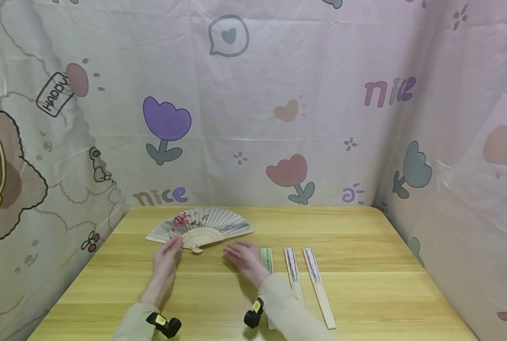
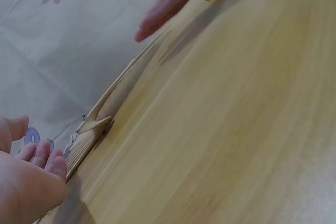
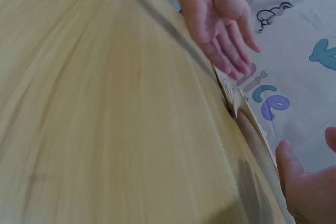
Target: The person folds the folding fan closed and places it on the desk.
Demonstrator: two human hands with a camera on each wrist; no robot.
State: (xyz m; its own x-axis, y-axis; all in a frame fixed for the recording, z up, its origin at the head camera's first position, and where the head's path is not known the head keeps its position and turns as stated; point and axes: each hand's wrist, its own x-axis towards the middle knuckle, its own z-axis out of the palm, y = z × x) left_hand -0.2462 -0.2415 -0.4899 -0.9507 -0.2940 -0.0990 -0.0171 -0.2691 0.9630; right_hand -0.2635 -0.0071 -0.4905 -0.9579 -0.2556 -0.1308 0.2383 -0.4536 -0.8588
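An unfolded hand fan [image 1: 206, 232], pale with pink blossoms and light ribs, lies spread near the back of the table. By its left lower edge is my left hand [image 1: 166, 258], its fingertips overlapping the fan's edge in the head view. In the right wrist view that hand [image 3: 218, 22] shows loosely extended fingers and a bare palm. My right hand [image 1: 245, 258] hovers in front of the fan's right side, fingers extended and holding nothing. From the left wrist view, the right hand [image 2: 170, 3] appears beyond the fan's pivot end [image 2: 94, 124].
To the right lie three folded fans: a green one [image 1: 266, 258] partly hidden by my right arm, a middle one [image 1: 293, 267] also partly covered, and an outer one [image 1: 319, 286]. Patterned cloth [image 1: 236, 118] hangs behind and beside the wooden table [image 1: 372, 274].
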